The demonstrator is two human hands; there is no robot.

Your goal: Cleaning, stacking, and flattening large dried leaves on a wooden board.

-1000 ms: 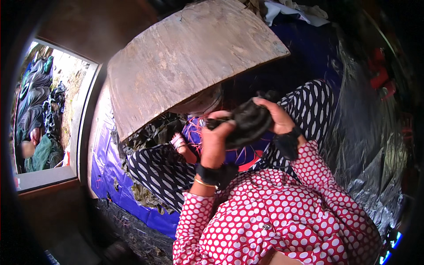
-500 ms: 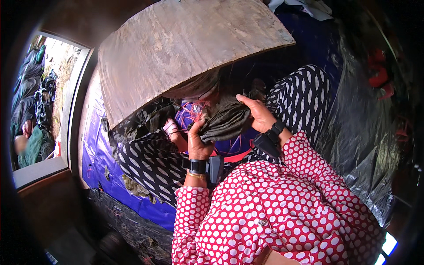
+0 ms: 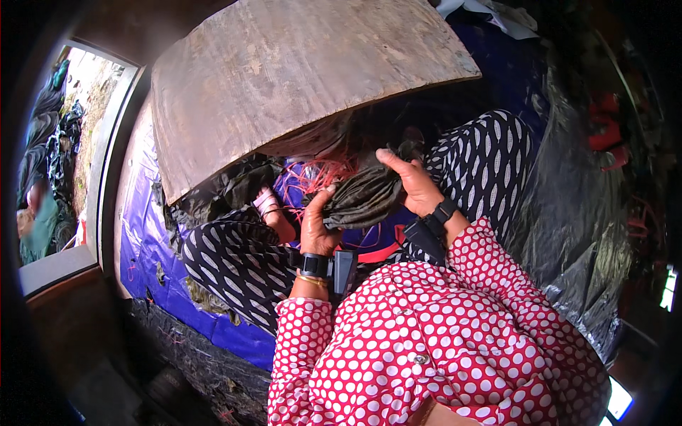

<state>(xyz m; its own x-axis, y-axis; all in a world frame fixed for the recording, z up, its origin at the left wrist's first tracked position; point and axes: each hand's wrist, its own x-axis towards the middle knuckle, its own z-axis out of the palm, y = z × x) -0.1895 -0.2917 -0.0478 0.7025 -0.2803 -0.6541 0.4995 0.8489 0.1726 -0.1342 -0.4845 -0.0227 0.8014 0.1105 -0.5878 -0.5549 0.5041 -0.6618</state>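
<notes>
Between my hands is a dark, wrinkled bundle (image 3: 366,197) that looks like folded dried leaves, held above my lap. My left hand (image 3: 317,231) grips its left end, thumb on top. At the other end, my right hand (image 3: 419,186) is closed on its edge with the thumb stretched along the top. Thin pink-red strings (image 3: 328,174) lie tangled just beyond my left hand, partly behind the bundle. More dark crinkled material (image 3: 231,190) is heaped left of my foot (image 3: 271,211). My fingers under the bundle are hidden.
A large wooden board (image 3: 305,78) slants over the space ahead of my hands. Purple sheeting (image 3: 160,248) spreads at the left, and dark plastic sheeting (image 3: 579,206) at the right. A framed opening (image 3: 106,156) is far left. Blurry red things (image 3: 605,128) lie far right.
The view has shifted slightly. Both hands keep their hold on the bundle, and its left end looks a little more gathered. More of the pink-red strings shows behind it.
</notes>
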